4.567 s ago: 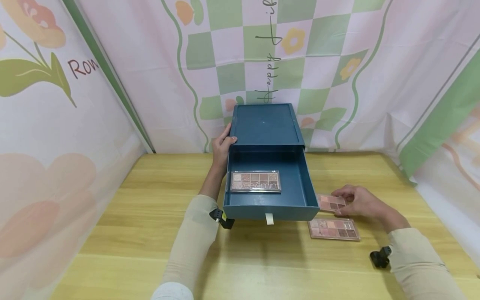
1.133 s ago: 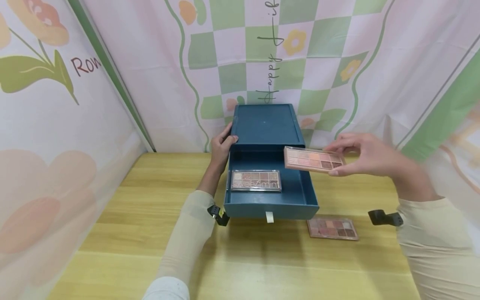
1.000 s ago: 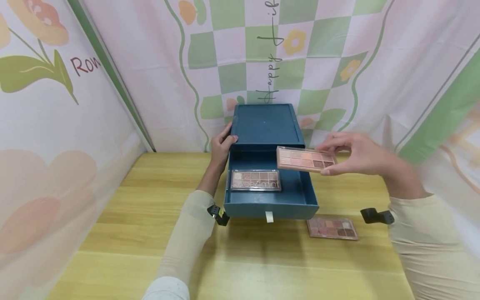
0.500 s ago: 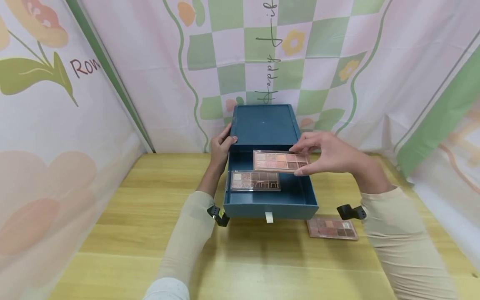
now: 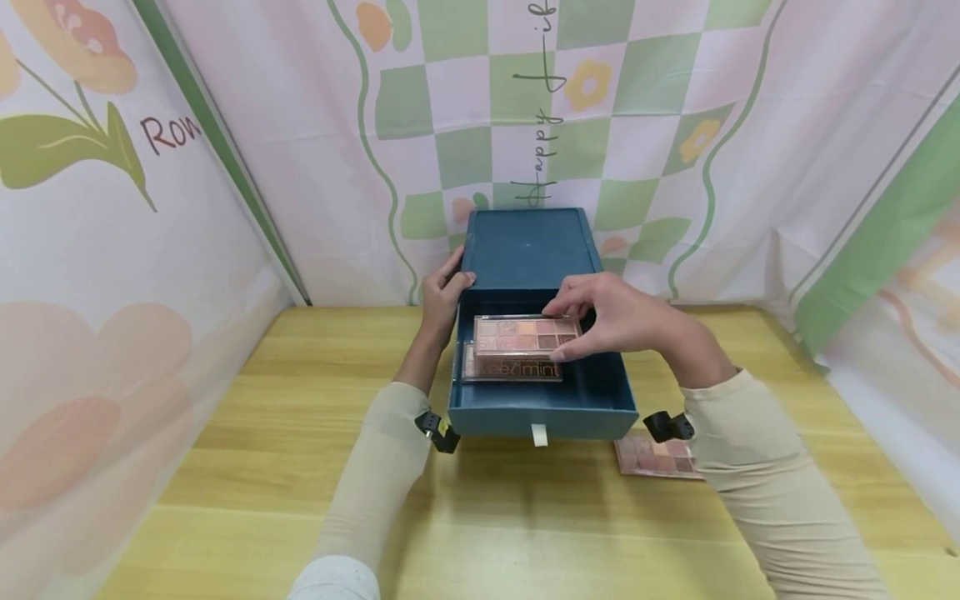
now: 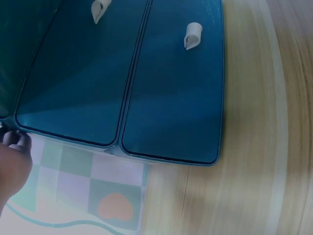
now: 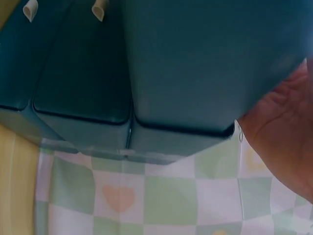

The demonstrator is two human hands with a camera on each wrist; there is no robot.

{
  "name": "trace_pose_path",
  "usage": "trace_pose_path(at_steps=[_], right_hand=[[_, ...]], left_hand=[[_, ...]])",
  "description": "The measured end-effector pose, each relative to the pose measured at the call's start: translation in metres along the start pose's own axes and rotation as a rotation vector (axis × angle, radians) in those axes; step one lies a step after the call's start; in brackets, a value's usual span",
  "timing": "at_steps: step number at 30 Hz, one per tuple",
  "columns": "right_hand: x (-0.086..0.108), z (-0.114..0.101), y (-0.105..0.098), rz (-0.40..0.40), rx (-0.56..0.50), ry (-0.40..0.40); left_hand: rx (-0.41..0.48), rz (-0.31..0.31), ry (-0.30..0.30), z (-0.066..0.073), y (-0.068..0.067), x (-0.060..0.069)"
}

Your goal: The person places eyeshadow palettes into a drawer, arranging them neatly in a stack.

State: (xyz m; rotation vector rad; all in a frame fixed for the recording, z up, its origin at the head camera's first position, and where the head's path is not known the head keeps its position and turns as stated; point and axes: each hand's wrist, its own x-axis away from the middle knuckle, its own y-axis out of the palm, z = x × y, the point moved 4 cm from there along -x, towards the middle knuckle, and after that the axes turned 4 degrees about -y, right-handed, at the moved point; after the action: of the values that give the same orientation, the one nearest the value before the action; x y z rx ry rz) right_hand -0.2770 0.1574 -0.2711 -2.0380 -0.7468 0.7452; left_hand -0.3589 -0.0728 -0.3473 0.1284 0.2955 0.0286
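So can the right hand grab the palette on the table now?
Probably not: the right hand is pinching another palette at the drawer, so it isn't free for the table palette.

- A pale wood-grain counter (image 5: pixel 300 433) stretches to the patterned backdrop (image 5: pixel 465 92), its grain running crosswise.
- A dark blue drawer unit (image 5: pixel 528 250) stands toward the rear of the surface, its top drawer (image 5: pixel 543 423) pulled out.
- At right, a pink-toned makeup palette (image 5: pixel 647 457) lies flat, its right end hidden from view.
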Motion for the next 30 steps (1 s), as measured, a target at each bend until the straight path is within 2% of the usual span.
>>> trace_pose_path(at_steps=[14,30], right_hand=[[-0.014,-0.011,0.021,-0.061,0.111,-0.015],[-0.016,-0.010,0.029,-0.171,0.225,0.059]], left_hand=[[-0.029,0.004,-0.006,0.000,-0.002,0.000],[-0.021,0.021,-0.012,-0.001,-0.001,-0.002]])
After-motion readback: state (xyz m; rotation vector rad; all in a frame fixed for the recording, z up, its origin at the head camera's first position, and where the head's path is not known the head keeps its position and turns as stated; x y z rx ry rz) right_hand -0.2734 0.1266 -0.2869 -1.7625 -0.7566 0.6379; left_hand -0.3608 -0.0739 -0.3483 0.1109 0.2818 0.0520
